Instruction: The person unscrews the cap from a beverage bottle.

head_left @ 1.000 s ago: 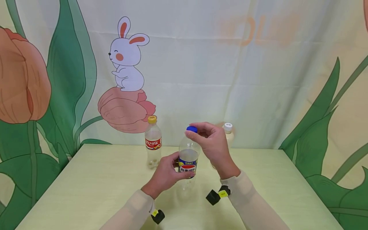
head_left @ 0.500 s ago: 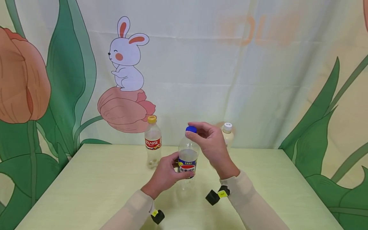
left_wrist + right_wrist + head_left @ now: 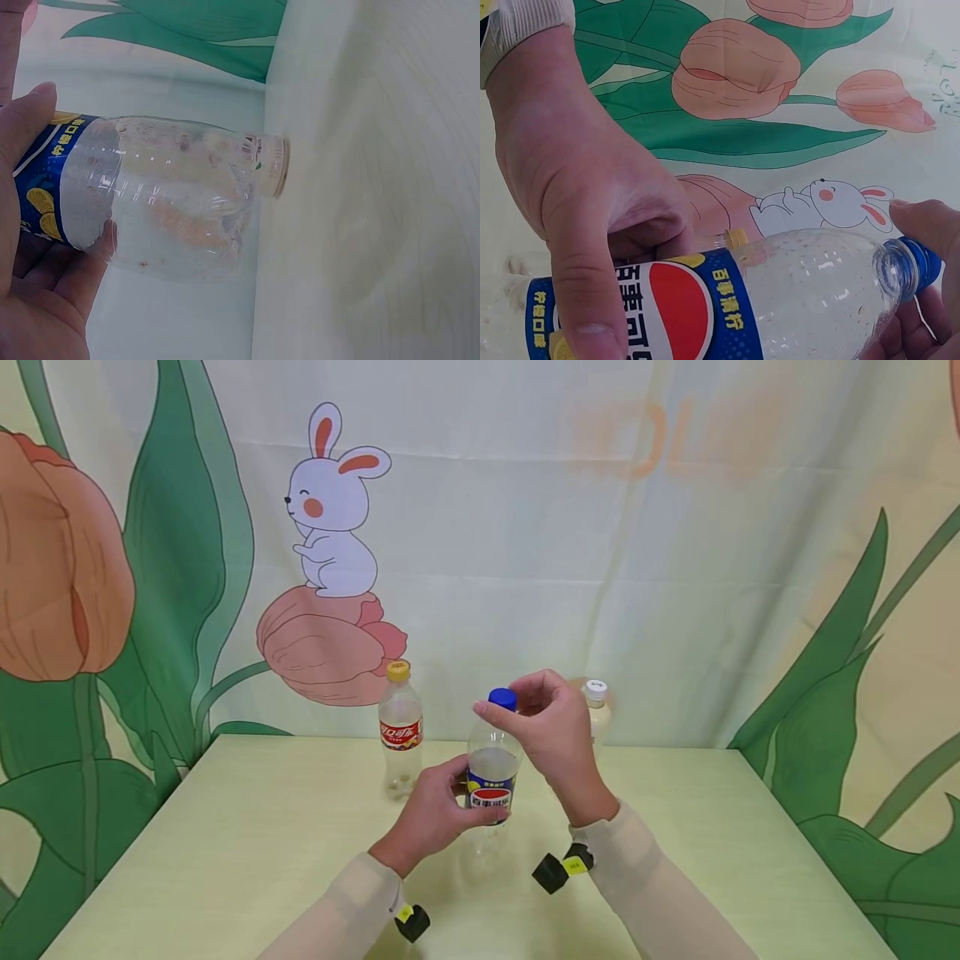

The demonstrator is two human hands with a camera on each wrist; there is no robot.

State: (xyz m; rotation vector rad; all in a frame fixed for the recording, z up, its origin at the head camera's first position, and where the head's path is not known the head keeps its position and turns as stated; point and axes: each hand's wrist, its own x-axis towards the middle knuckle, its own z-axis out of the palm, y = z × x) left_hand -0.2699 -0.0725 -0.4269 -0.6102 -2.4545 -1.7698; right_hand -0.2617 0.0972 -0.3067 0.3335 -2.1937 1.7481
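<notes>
My left hand [image 3: 431,806] grips a clear plastic cola bottle [image 3: 492,766] around its blue label. The bottle stands upright, and it looks clear inside. Whether its base touches the table I cannot tell. My right hand [image 3: 551,731] holds the blue bottle cap [image 3: 502,698] at the top, thumb on the near side and fingers behind. In the right wrist view the cap [image 3: 921,262] sits on the bottle neck between the right thumb and fingers. The left thumb lies across the label there. In the left wrist view the lower part of the bottle [image 3: 172,195] shows below the left hand.
A red-labelled bottle with a yellow cap [image 3: 398,671] stands behind and to the left. A white-capped bottle [image 3: 596,693] stands behind my right hand, partly hidden. The pale table [image 3: 247,852] ends at a printed curtain [image 3: 675,610] with a rabbit and tulips.
My right thumb has slid left across the front of the cap, while the fingers behind it have shifted right. The left hand and the bottle have barely moved.
</notes>
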